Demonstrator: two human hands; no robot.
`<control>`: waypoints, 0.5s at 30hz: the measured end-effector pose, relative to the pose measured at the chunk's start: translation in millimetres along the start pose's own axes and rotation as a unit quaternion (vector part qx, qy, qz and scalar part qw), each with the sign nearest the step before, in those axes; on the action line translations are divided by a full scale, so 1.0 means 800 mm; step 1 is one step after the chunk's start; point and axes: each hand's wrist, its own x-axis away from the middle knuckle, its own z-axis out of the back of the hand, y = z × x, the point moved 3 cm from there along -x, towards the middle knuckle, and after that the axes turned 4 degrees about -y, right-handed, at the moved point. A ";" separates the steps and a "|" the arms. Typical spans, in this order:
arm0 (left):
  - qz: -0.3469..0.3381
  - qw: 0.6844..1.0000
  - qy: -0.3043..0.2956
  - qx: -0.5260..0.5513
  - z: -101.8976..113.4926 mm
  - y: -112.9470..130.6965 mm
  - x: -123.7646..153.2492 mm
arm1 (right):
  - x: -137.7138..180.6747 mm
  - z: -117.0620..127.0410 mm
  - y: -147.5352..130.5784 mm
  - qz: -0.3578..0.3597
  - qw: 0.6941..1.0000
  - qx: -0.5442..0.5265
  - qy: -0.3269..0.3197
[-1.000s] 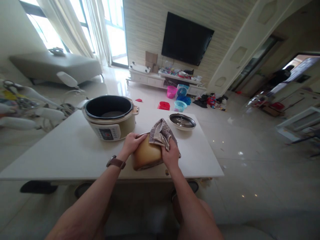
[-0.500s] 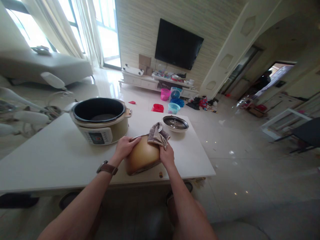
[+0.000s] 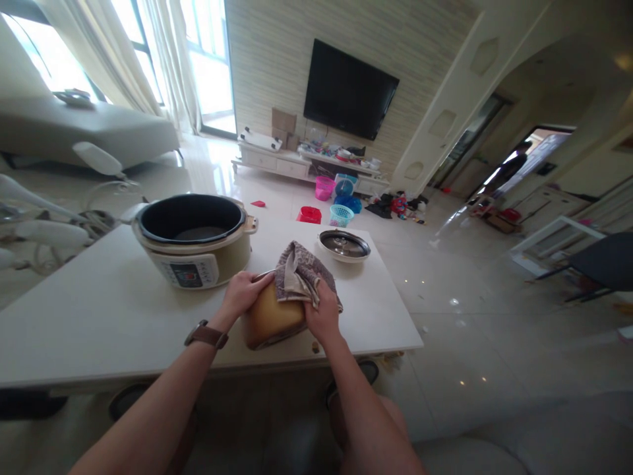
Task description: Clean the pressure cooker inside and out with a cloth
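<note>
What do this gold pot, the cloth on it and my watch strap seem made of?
The pot: probably metal with a gold-tan satin coating, judging by its smooth sheen. The cloth: matte patterned fabric, from its loose folds; the fibre can't be told. The watch strap: matte brown, perhaps leather, though a synthetic could look alike.

Left grip (image 3: 241, 295) on rim of tilted golden-brown pot (image 3: 273, 316); right grip (image 3: 322, 311) holds patterned cloth (image 3: 302, 276) against it. White surface (image 3: 99, 323) carries uncovered cooker (image 3: 230, 254) at left, round lid (image 3: 345, 245) beyond pot. Background: dark wall screen (image 3: 351, 89) above low cabinet (image 3: 291, 167); person (image 3: 513, 166) near far doorway (image 3: 546, 148).
</note>
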 end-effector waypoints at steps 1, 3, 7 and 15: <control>0.000 1.000 0.001 -0.001 0.000 0.000 0.000 | -0.001 -0.001 0.003 -0.011 1.000 -0.005 0.007; 0.001 1.000 0.003 -0.005 -0.001 0.002 0.000 | -0.004 -0.003 0.009 -0.036 0.999 -0.014 0.020; -0.001 1.000 0.006 -0.017 -0.002 0.004 -0.001 | -0.007 -0.005 0.021 -0.086 0.995 -0.036 0.036; -0.010 1.000 0.010 -0.020 -0.003 0.001 -0.003 | -0.005 -0.006 0.025 -0.119 0.990 -0.057 0.048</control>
